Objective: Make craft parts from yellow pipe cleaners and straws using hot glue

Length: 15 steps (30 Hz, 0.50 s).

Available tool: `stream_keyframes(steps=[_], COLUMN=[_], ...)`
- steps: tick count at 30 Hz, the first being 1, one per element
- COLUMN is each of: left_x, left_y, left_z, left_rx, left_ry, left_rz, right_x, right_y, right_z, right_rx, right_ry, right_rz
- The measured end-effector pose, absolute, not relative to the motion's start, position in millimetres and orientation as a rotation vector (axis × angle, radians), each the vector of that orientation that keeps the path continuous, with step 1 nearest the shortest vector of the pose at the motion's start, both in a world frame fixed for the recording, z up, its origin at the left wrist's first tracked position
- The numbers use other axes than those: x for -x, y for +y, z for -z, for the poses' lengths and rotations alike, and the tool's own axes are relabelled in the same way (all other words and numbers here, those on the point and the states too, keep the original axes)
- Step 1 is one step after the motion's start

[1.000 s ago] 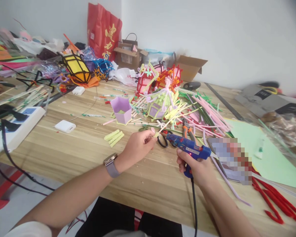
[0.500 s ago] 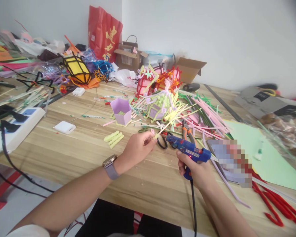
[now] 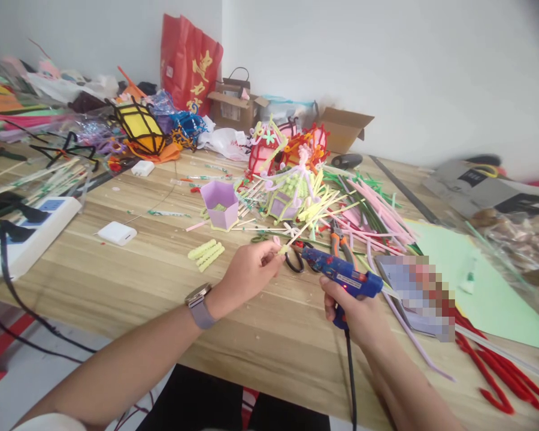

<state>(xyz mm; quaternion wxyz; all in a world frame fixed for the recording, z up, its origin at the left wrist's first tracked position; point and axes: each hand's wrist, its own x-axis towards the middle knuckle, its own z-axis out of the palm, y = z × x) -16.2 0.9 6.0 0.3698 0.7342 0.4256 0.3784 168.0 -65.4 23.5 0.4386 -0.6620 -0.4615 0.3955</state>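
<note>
Pinched between the fingers of my left hand (image 3: 256, 269) is a pale yellow stick (image 3: 300, 232), pointing up and right. My right hand (image 3: 354, 305) grips a blue glue gun (image 3: 344, 272), its nozzle directed left, a little right of the left fingertips. Several twisted yellow-green pieces (image 3: 206, 254) lie on the wood left of my left hand. Behind them stands a purple open cup (image 3: 221, 206) with a yellow rim at its base. A lantern-like piece of yellow-green and lilac stems (image 3: 285, 200) sits farther back.
Orange-handled pliers (image 3: 340, 242) and black-handled scissors (image 3: 295, 262) lie behind the glue gun. Pink stems (image 3: 381, 209) spread to the right, near a green sheet (image 3: 480, 287) and red stems (image 3: 503, 374). A power strip (image 3: 49, 233) and white charger (image 3: 117, 233) are at left.
The glue gun's nozzle has shifted very slightly left and down along with the whole view. Both hands keep their holds.
</note>
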Motion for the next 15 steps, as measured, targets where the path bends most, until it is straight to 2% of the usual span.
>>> stream_keyframes(steps=[15], left_x=[16.2], left_y=[0.9], left_z=[-4.4], left_rx=[-1.872], left_ry=[1.078], left_rz=[-0.981], right_x=[-171.7], right_y=[-64.2], right_z=[-22.3], right_rx=[1.655], right_ry=[-1.23], right_rz=[-0.975])
